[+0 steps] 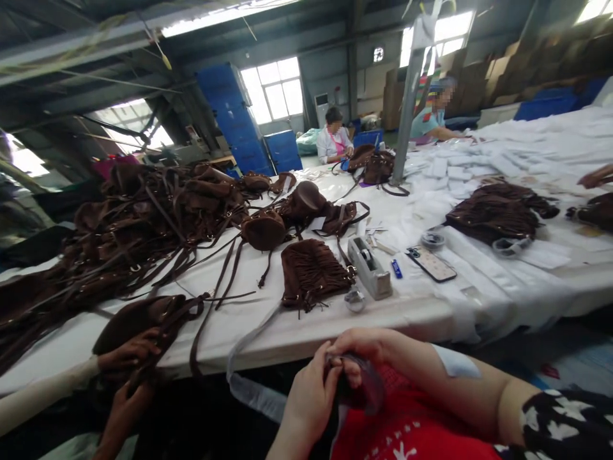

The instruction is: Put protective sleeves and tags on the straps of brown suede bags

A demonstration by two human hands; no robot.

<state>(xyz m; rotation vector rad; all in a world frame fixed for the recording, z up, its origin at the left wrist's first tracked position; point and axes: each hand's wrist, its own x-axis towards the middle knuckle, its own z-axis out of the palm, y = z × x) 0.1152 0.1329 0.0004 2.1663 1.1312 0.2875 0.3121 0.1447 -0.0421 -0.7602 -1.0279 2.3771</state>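
Close to my body, my left hand [311, 390] and my right hand [358, 350] meet with fingers closed around a coil of translucent greyish strip [371, 386]. A length of this plastic-looking strip [256, 391] loops down from the table edge and passes behind my left wrist. Its upper end reaches a brown pleated bag [313, 271] lying near the table edge. What the coil wraps is partly hidden by my fingers. Beside the bag stand a grey tape dispenser [370, 268] and a small clear-wrapped coil [354, 299].
A heap of brown bags [158, 211] covers the left of the white table [268, 335]. A co-worker's hands [131, 358] handle a bag at left. A phone [431, 263], a blue item [396, 269] and another pleated bag [498, 211] lie right. A metal post [408, 121] rises behind.
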